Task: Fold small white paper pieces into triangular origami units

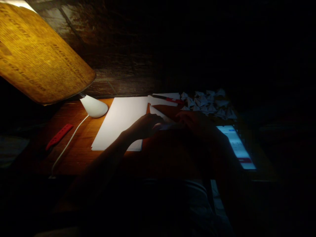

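Note:
A small folded piece of white paper (159, 113) is held up over the wooden table, its left corner standing as a point. Closed on the paper's lower left side is my left hand (148, 125), thumb and fingers pressed together. At the paper's right end my right hand (191, 120) is in deep shadow; its bent fingers appear closed on the edge, though their tips are hard to make out. A stack of white paper sheets (123, 121) lies under and beside my left wrist.
Folded paper pieces (211, 102) lie clustered behind my right hand. A red-handled cutter (170, 99) rests on smaller paper (172, 95). A lit phone (237, 146) lies right. At left are a lamp (95, 107), its cord (70, 141) and a red object (59, 135) on the table (81, 154).

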Demonstrator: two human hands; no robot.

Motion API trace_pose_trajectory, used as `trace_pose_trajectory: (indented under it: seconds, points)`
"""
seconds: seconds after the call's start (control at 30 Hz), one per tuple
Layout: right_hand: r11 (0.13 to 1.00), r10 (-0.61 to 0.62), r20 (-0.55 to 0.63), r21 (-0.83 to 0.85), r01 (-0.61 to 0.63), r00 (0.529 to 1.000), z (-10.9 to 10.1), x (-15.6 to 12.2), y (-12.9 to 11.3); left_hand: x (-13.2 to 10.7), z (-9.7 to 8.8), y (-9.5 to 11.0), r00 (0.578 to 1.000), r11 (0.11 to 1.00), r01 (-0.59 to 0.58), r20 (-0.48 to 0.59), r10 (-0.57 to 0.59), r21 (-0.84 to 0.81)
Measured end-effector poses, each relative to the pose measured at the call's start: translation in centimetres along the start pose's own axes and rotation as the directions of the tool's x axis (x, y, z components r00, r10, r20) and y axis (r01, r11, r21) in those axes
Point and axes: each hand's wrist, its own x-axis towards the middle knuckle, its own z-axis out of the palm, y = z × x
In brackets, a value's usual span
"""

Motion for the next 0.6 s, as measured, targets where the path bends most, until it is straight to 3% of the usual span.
trace_pose_trajectory:
  seconds: [0.1, 0.3, 0.6]
  points:
    - [1.000, -0.007, -0.013, -0.012, 0.007, 1.000, 0.1, -0.1, -1.1, 0.2, 0.7, -0.3, 0.997, 0.997, 0.076, -0.009, -0.076, 0.012]
    - [0.975, 0.002, 0.025, -0.224, 0.004, 1.000, 1.6, 0.4, -1.2, 0.5, 1.3, -0.3, 0.993, 0.995, 0.089, -0.081, -0.086, 0.034]
    - [0.985, -0.009, -0.015, -0.173, 0.006, 1.000, 3.2, 1.1, 0.5, 1.1, 2.0, 0.2, 0.984, 0.997, 0.081, -0.159, -0.079, 0.006]
